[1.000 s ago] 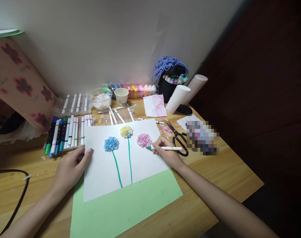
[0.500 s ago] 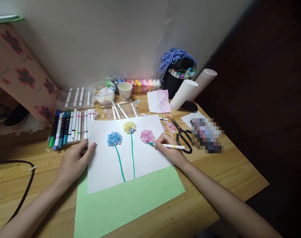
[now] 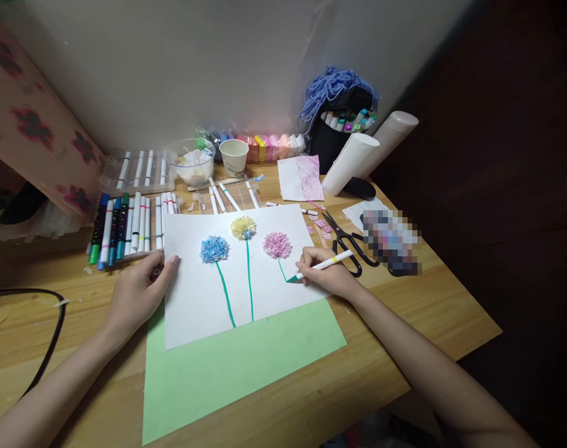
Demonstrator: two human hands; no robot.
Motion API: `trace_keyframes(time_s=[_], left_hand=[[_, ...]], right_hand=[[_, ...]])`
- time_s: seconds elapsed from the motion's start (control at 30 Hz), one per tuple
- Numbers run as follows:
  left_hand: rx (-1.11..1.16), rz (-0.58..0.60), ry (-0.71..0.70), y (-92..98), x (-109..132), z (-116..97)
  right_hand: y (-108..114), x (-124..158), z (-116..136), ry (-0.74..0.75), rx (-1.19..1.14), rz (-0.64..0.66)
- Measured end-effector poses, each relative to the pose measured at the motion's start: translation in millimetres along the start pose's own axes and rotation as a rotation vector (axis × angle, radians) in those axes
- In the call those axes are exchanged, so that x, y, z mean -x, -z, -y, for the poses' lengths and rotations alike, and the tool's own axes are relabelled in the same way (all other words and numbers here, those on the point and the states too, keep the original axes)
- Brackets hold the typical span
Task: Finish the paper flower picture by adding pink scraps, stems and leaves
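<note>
A white paper sheet (image 3: pixel 199 298) carries three fluffy paper-scrap blooms: blue (image 3: pixel 214 249), yellow (image 3: pixel 242 228) and pink (image 3: pixel 276 244). Long green stems run down from the blue and yellow ones. Below the pink bloom a thin green line slants down to the tip of a white marker (image 3: pixel 332 260) with a yellow band. My right hand (image 3: pixel 325 270) pinches this marker near its green tip, resting on the sheet's right side. At the left edge, my left hand (image 3: pixel 141 287) has its thumb against the paper; its curled fingers hold a small round-ended piece, seemingly a marker cap.
Green paper (image 3: pixel 246 373) lies under the sheet. Black-handled scissors (image 3: pixel 346 242) are just beyond my right hand. Markers (image 3: pixel 137 221) fill a case at left. Behind stand a clear bowl (image 3: pixel 189 163), paper cup (image 3: pixel 234 157), black pen holder (image 3: pixel 327 146) and white tubes (image 3: pixel 351 165).
My right hand has moved the marker tip down and slightly right from the pink bloom, leaving a thin green line. The marker tilts more steeply. My left hand stays at the paper's edge.
</note>
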State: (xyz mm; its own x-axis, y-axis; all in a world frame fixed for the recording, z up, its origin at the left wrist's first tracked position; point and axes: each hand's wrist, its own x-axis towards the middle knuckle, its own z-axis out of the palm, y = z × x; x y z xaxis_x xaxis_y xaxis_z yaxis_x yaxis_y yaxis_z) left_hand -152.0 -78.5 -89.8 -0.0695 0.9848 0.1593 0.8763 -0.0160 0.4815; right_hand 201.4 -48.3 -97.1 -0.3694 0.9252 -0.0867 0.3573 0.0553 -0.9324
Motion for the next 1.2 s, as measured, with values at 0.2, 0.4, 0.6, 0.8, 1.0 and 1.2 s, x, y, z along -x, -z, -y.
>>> trace_keyframes(time_s=[0.2, 0.4, 0.6, 0.8, 1.0, 1.2], left_hand=[[0.005, -0.011, -0.013, 0.1, -1, -1], [0.003, -0.025, -0.017, -0.1, -2, -3], [-0.002, -0.026, -0.021, 0.3, -1, -2], [-0.005, -0.024, -0.027, -0.9, -1, -1], [0.007, -0.021, -0.019, -2.5, -2, 0], [0.014, -0.014, -0.015, -1.4, -1, 1]], right_hand=[[4, 5, 3, -0.038, -0.038, 0.101], [8, 7, 5, -0.055, 0.027, 0.189], [14, 8, 3, -0.048, -0.006, 0.263], [8, 1, -2, -0.064, -0.268, 0.059], [-11, -5, 0, 0.031, -0.061, -0.177], [-15, -4, 0, 0.023, 0.037, -0.222]])
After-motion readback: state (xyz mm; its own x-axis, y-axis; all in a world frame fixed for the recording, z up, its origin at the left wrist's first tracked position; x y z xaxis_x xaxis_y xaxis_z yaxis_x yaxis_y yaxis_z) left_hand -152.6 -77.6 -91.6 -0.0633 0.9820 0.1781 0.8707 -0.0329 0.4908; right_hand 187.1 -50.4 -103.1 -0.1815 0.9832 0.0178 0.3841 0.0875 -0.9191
